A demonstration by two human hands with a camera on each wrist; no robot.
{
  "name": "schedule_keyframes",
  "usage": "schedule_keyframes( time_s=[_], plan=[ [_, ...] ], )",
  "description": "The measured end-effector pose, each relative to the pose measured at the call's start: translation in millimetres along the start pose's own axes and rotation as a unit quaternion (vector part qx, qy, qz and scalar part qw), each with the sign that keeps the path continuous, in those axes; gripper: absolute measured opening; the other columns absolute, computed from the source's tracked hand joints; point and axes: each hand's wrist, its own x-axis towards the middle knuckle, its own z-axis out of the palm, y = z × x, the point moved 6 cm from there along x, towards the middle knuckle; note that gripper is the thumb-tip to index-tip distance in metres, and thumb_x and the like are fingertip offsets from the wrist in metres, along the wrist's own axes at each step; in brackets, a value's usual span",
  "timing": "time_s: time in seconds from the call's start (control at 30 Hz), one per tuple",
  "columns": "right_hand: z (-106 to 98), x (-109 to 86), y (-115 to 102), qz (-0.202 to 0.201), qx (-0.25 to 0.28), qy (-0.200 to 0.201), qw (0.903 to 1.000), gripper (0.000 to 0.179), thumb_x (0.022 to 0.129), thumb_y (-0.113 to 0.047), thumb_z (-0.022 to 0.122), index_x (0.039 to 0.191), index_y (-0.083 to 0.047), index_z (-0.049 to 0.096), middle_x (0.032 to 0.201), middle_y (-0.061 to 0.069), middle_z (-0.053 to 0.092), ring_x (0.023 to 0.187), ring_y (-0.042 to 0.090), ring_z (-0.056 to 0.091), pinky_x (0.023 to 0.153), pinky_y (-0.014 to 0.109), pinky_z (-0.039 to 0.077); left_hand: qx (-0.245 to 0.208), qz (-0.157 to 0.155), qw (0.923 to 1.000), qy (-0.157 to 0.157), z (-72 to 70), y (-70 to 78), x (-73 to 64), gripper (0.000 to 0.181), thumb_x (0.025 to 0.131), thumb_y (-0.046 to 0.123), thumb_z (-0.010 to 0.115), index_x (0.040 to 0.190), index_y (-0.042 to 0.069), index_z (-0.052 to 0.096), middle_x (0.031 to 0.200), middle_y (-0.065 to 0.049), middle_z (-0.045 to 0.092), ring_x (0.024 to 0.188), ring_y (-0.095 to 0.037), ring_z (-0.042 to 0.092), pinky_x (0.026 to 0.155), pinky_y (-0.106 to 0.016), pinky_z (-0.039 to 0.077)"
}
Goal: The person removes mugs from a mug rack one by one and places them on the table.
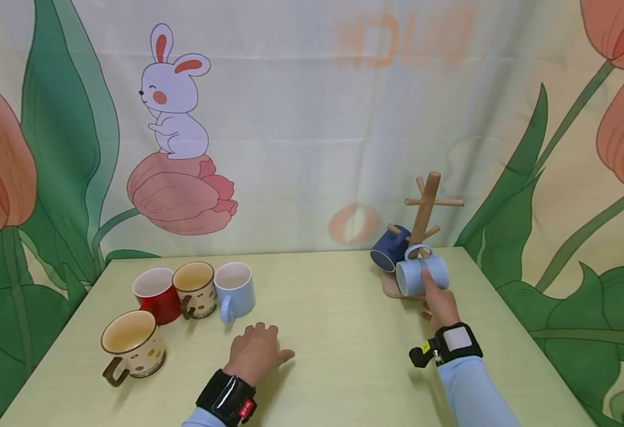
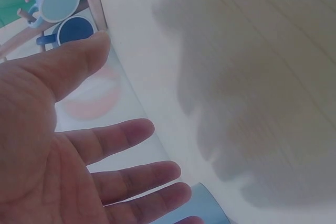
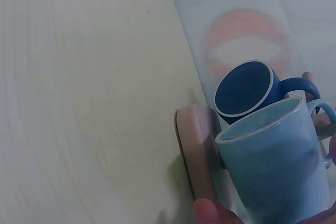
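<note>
My right hand (image 1: 441,305) holds a light blue mug (image 1: 410,277), with the index finger on its side and other fingers beneath. The mug lies sideways, handle up, at a lower peg of a wooden mug tree (image 1: 424,216). Beside it a dark blue mug (image 3: 247,90) hangs tilted by its handle. In the right wrist view a fingertip (image 3: 206,211) shows under the light blue mug; most of that hand is out of frame. My left hand (image 1: 255,351) hovers over the table with fingers spread and nothing in them, nearest to another light blue mug (image 1: 239,296).
On the left of the table (image 1: 312,332) stand a red mug (image 1: 165,305) and two cream patterned mugs, one at the back (image 1: 201,296) and one in front (image 1: 146,356). A printed curtain (image 1: 290,118) hangs behind the table's far edge.
</note>
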Motion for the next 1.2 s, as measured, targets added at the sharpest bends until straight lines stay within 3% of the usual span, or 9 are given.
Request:
schedule_keyframes(
  time_s=[0.33, 0.67, 0.87, 0.97, 1.07, 1.2],
  plan=[
    [9.4, 19.6, 11.2, 0.081, 0.102, -0.038, 0.9908, 0.102, 0.091, -0.069, 0.047, 0.156, 0.001, 0.011, 0.147, 0.026, 0.033, 0.130, 0.038, 0.041, 0.107, 0.053, 0.037, 0.000, -0.004, 1.0000, -0.001, 0.0, -0.3, 0.2, 0.056, 0.083, 0.051, 0.074, 0.111, 0.003, 0.067, 0.103, -0.018, 0.061, 0.097, -0.037, 0.058, 0.079, -0.053, 0.049],
    [16.2, 18.1, 4.8, 0.098, 0.178, -0.059, 0.9773, 0.101, 0.092, -0.064, 0.051, 0.157, -0.003, 0.006, 0.132, 0.018, 0.040, 0.132, 0.033, 0.039, 0.111, 0.050, 0.032, 0.002, -0.007, 1.0000, -0.003, -0.4, -1.5, 0.2, 0.056, 0.083, 0.051, 0.074, 0.112, 0.003, 0.067, 0.104, -0.018, 0.061, 0.098, -0.036, 0.058, 0.080, -0.053, 0.049],
    [21.0, 15.4, -1.8, 0.097, 0.231, -0.077, 0.9650, 0.097, 0.094, -0.056, 0.055, 0.157, -0.004, 0.002, 0.132, 0.015, 0.039, 0.135, 0.029, 0.037, 0.113, 0.046, 0.030, -0.001, -0.005, 1.0000, 0.004, 0.4, -2.4, -0.3, 0.055, 0.083, 0.050, 0.075, 0.110, 0.003, 0.067, 0.102, -0.018, 0.061, 0.096, -0.036, 0.058, 0.079, -0.053, 0.049],
    [22.0, 12.5, -3.8, 0.106, 0.261, -0.072, 0.9567, 0.095, 0.095, -0.052, 0.058, 0.158, -0.007, 0.003, 0.132, 0.012, 0.040, 0.133, 0.026, 0.040, 0.112, 0.043, 0.031, 0.000, -0.004, 1.0000, 0.006, 0.2, -2.7, -1.0, 0.056, 0.083, 0.050, 0.075, 0.110, 0.003, 0.067, 0.102, -0.018, 0.061, 0.096, -0.036, 0.058, 0.078, -0.053, 0.050],
    [23.8, 13.0, -3.0, 0.124, 0.306, -0.070, 0.9413, 0.094, 0.094, -0.048, 0.061, 0.158, -0.013, 0.003, 0.137, 0.008, 0.038, 0.129, 0.021, 0.041, 0.111, 0.039, 0.033, 0.001, -0.004, 1.0000, 0.005, 0.0, -3.1, -1.9, 0.056, 0.083, 0.051, 0.075, 0.111, 0.002, 0.067, 0.102, -0.019, 0.061, 0.095, -0.037, 0.059, 0.078, -0.053, 0.050],
    [23.5, 34.2, 9.8, 0.147, 0.358, -0.067, 0.9196, 0.103, 0.086, -0.046, 0.074, 0.159, -0.020, 0.005, 0.139, 0.005, 0.037, 0.125, 0.019, 0.043, 0.107, 0.039, 0.038, 0.002, -0.004, 1.0000, 0.006, -1.2, -3.4, -3.8, 0.056, 0.083, 0.051, 0.075, 0.110, 0.002, 0.067, 0.102, -0.018, 0.061, 0.095, -0.037, 0.059, 0.077, -0.053, 0.050]
  ],
)
